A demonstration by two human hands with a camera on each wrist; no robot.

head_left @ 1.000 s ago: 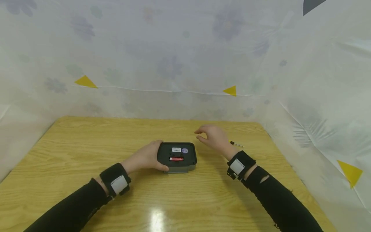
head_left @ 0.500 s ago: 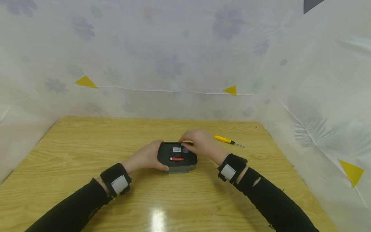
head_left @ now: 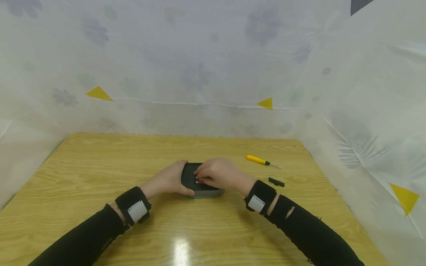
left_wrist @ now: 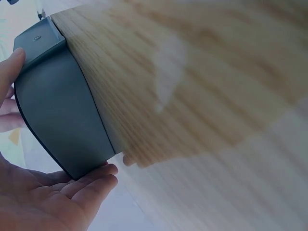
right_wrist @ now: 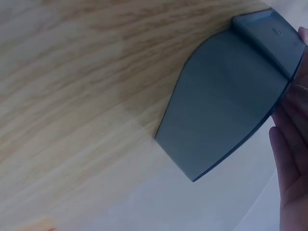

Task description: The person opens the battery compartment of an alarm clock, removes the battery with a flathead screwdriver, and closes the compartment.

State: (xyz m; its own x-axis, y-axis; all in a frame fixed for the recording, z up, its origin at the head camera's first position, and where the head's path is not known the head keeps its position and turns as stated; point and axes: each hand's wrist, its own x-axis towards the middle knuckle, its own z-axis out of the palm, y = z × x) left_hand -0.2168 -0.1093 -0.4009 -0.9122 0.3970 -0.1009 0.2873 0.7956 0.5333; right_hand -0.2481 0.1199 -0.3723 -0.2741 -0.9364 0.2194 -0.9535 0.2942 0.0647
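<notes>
A dark grey, rounded box-shaped device (head_left: 189, 177) lies on the wooden table with its black face up. My left hand (head_left: 169, 179) grips its left end, thumb along the near side and fingers round the far side. In the left wrist view, the grey side wall (left_wrist: 62, 106) stands between thumb and fingers. A small red battery (head_left: 199, 181) sits in the device's face, mostly covered by my right hand (head_left: 221, 173). The bent fingers of that hand are at the battery; whether they pinch or only touch it is hidden. The right wrist view shows some fingers (right_wrist: 286, 149) beside the device.
To the right on the table (head_left: 133, 155) lies a screwdriver (head_left: 261, 160) with a yellow handle. Nearer me is a small black strip, apparently a battery cover (head_left: 276, 182). A pale flowered sheet (head_left: 199, 55) hangs behind the table and along its right side.
My right hand has moved left and nearer, from beside the device onto its battery. The screwdriver and black cover, hidden behind that arm before, have come into view. The left hand stays put.
</notes>
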